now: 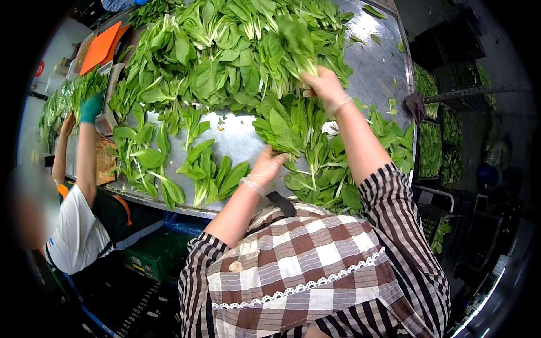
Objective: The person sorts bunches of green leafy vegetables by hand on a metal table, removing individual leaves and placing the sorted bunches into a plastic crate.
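My right hand (pixel 324 88) is closed around the pale stems of a bunch of leafy greens (pixel 296 40), held over the large pile (pixel 228 55) at the back of the metal table; the bunch is motion-blurred. Lower down, my left hand (pixel 267 168) grips the stem end of another bunch of leafy greens (pixel 281 131), whose leaves spread away from me. Both hands appear to wear thin clear gloves. Loose greens (pixel 211 173) lie on the table left of my left hand, and more loose greens (pixel 334 169) lie beneath my right forearm.
The metal table (pixel 372 63) has a raised edge. At left a co-worker with a teal glove (pixel 91 107) handles greens beside an orange board (pixel 100 47). Crates of greens (pixel 430 148) stand right of the table. A green crate (pixel 154 255) sits below the table at left.
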### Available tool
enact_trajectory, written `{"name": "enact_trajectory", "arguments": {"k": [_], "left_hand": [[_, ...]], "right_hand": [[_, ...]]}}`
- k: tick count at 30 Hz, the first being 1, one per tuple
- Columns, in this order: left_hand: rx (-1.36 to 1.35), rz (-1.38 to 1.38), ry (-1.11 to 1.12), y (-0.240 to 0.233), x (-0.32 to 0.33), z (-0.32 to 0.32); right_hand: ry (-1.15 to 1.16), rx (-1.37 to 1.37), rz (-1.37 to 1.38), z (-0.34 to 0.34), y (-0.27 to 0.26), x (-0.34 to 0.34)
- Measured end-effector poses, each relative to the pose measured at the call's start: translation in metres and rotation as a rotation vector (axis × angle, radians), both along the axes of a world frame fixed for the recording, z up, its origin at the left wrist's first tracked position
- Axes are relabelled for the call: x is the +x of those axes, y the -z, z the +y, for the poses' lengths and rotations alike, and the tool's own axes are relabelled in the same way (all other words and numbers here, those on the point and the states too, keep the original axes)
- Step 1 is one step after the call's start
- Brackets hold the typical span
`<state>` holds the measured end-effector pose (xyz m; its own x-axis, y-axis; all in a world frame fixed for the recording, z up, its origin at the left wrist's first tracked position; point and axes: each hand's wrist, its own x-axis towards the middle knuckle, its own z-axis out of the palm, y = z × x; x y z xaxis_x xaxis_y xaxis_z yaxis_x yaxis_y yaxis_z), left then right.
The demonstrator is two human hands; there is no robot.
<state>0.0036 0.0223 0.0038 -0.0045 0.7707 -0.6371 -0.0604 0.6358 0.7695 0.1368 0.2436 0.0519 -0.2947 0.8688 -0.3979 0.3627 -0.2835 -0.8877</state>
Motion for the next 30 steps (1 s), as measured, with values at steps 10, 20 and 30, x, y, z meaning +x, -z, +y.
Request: {"name": "enact_trajectory", "arguments": {"k": [10,20,30], "left_hand": [[-0.003,-0.042,-0.224,0.016,0.0,-0.023],[-0.005,0.01,-0.158,0.029,-0.007,-0.029],[0.052,0.128,-0.281,0.034,-0.011,-0.036]], "right_hand": [[0.065,0.041,0.094,-0.103,-0.037,0.05],[-0.031,0.13,-0.329,-0.125,0.054,0.068],[-0.123,0.243,-0.407,-0.133,0.06,0.051]]}}
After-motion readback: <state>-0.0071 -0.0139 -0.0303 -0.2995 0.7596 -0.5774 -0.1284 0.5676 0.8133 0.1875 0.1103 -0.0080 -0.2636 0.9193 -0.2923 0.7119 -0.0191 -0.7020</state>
